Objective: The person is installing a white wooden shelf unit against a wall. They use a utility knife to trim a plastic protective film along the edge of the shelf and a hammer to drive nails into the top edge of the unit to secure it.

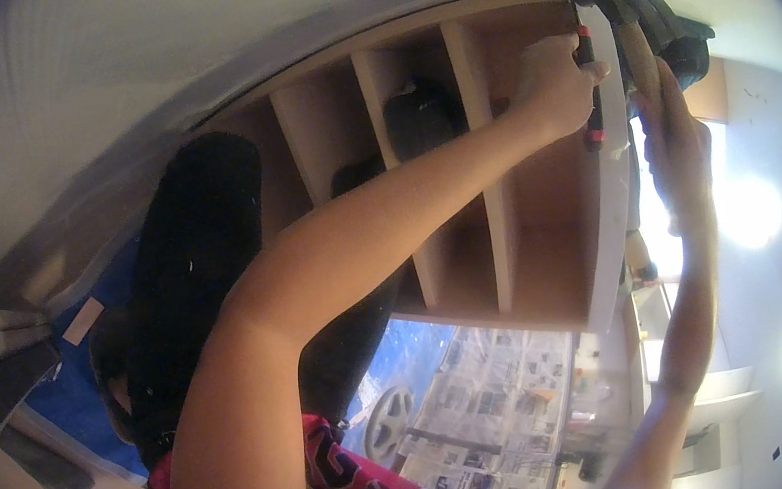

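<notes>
My left hand (557, 86) is closed round a slim black-and-red-handled hand tool (595, 125), held along the pale edge strip (602, 233) of a wooden shelf unit (546, 196). A thin part of this tool reaches to the unit's far corner; its exact kind is hard to make out. In my right hand (675, 146) is a hammer (638, 56), gripped by its wooden handle, its dark head near that same corner. The two tools are close together but look apart. My left forearm crosses over the open compartments.
Dividers (470, 61) split the unit into several compartments. My dark-trousered leg (197, 233) rests against its left end. A dark bag-like item (673, 30) is beyond the hammer. Newspaper sheets (495, 401), blue sheeting (79, 392) and a grey wheel (389, 422) lie lower down.
</notes>
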{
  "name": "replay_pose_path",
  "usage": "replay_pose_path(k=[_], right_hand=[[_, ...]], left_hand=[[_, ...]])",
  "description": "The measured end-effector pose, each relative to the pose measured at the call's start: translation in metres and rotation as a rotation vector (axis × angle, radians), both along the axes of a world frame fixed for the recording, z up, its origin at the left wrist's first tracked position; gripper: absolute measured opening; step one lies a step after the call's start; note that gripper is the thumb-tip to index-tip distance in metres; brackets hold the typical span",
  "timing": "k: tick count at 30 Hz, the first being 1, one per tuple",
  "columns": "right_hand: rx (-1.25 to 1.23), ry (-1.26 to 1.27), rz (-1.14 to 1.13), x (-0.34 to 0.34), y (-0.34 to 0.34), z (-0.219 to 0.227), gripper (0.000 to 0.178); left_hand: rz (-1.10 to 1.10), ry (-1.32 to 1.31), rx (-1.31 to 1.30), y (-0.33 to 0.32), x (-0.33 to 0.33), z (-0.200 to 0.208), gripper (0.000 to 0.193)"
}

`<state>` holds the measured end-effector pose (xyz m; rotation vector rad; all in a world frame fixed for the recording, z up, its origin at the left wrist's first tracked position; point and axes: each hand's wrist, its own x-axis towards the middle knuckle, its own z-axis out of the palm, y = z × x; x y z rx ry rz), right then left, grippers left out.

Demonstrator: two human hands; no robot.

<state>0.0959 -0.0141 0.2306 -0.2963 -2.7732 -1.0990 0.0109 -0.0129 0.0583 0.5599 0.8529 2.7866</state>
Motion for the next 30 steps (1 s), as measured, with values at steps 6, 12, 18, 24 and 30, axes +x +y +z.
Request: replay_pose_path(k=[6, 12, 18, 24, 30], right_hand=[[0.021, 0.046, 0.052, 0.01, -0.015, -0.008, 0.05], [0.045, 0.016, -0.088, -0.001, -0.019, -0.015, 0.05], [-0.028, 0.003, -0.001, -0.001, -0.006, -0.012, 0.049], [0.042, 0.039, 0.041, 0.004, -0.019, -0.011, 0.05], [0.054, 0.027, 0.003, 0.013, -0.004, -0.004, 0.052]], left_hand=[[0.057, 0.022, -0.043, -0.01, 0.0, 0.0, 0.035], [0.106, 0.0, -0.078, -0.007, -0.002, -0.003, 0.035], [0.04, -0.024, -0.004, -0.006, 0.002, 0.001, 0.035], [0.228, 0.004, -0.068, 0.006, -0.002, 0.001, 0.033], [0.026, -0.011, -0.002, -0.005, 0.012, 0.003, 0.033]])
